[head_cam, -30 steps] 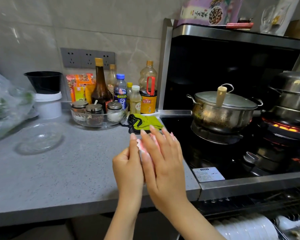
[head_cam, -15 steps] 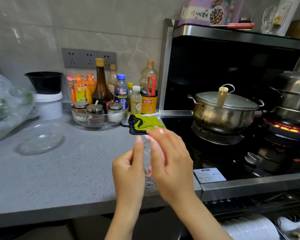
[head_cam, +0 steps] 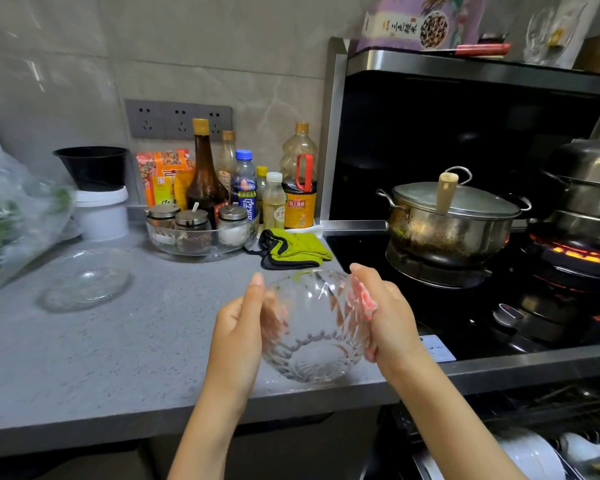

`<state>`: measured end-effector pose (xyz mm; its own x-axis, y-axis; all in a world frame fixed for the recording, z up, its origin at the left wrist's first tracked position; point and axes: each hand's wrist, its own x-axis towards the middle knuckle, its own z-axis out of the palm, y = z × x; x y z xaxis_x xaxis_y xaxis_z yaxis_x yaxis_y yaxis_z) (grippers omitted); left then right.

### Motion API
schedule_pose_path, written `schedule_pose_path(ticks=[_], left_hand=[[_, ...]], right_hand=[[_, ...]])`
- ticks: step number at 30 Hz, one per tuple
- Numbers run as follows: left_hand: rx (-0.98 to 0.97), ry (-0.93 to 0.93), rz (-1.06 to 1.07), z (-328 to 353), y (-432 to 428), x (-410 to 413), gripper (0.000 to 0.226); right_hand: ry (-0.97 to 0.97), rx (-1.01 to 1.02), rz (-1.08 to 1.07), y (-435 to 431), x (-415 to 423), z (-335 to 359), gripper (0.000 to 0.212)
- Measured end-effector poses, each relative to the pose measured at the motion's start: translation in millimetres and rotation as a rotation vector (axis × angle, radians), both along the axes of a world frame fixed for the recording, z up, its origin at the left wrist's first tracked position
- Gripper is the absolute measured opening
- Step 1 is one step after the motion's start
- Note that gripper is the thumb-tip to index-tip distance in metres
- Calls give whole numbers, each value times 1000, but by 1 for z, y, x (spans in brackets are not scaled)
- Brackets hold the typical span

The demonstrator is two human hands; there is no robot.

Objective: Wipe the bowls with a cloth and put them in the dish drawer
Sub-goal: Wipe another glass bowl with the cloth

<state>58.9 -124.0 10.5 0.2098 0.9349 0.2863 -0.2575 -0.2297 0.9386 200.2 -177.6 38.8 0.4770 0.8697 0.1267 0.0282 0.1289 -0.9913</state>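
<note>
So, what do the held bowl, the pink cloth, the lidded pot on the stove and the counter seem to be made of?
The bowl: probably clear glass; see-through, with glinting cut facets. The cloth: pink, likely soft fabric; mostly hidden. The pot: steel-like metal, shiny but stained dark. The counter: grey speckled stone or composite, matte; I cannot tell which.

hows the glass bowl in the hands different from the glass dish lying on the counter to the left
The deep clear cut-glass bowl has tall faceted sides; the shallow clear glass dish is low and nearly flat. The bowl is held up between the left hand and right hand, a pink cloth against its side; the dish lies untouched on the grey counter. Both are transparent glass.
</note>
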Motion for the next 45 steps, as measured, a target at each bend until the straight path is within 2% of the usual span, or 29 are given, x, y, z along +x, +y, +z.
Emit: schedule_pose_path(ticks=[3,6,9,12,14,17,19,21,25,26,27,30,31,33,35,37,39,42,43,45], left_hand=[[182,166,-38,12,-1,1,54],[303,302,-46,17,-4,3,60],[296,249,36,14,-9,5,60],[88,88,118,5,-11,8,58],[-20,4,196,-3,-10,13,60],[-52,-52,223,-12,-15,22,59],[-53,-49,197,-14,-19,26,58],[-66,-46,222,-12,-21,26,61],[-118,-107,300,-5,-26,22,62],[-127,-124,305,-5,-26,21,62],[-133,-133,304,-6,-26,21,62],[-99,-118,242,-7,-24,24,58],[-72,-95,225,-7,-24,25,58],[-49,-71,222,-6,-28,23,58],[-63,-101,218,-6,-29,18,59],[-105,-183,176,-9,-26,12,77],[-168,-258,128,-9,-22,7,83],[-246,-319,54,-8,-18,6,58],[-277,-338,36,-9,-17,6,54],[-296,-308,21,-11,-12,5,45]], right_hand=[[-250,69,87,1,-2,10,64],[-329,107,159,3,-8,10,60],[-303,223,106,2,-11,0,61],[-327,288,6,-1,-18,-19,48],[-565,312,-45,-4,-31,-37,41],[-1075,395,-188,-4,-45,-51,45],[-1167,434,-247,0,-46,-46,46],[-1090,429,-240,5,-39,-39,46],[-665,381,-106,6,-23,-38,46],[-633,374,-105,4,-25,-39,46],[-683,380,-124,1,-29,-40,45],[-1073,417,-273,-1,-45,-41,43],[-1142,432,-303,1,-47,-39,42],[-1110,443,-282,3,-45,-32,38],[-854,403,-156,2,-35,-22,35],[-450,322,42,1,-26,-14,33],[-188,224,130,3,-17,-13,35],[60,81,96,2,-11,-13,39],[95,39,71,0,-10,-13,45],[42,-18,21,-2,-7,-14,52]])
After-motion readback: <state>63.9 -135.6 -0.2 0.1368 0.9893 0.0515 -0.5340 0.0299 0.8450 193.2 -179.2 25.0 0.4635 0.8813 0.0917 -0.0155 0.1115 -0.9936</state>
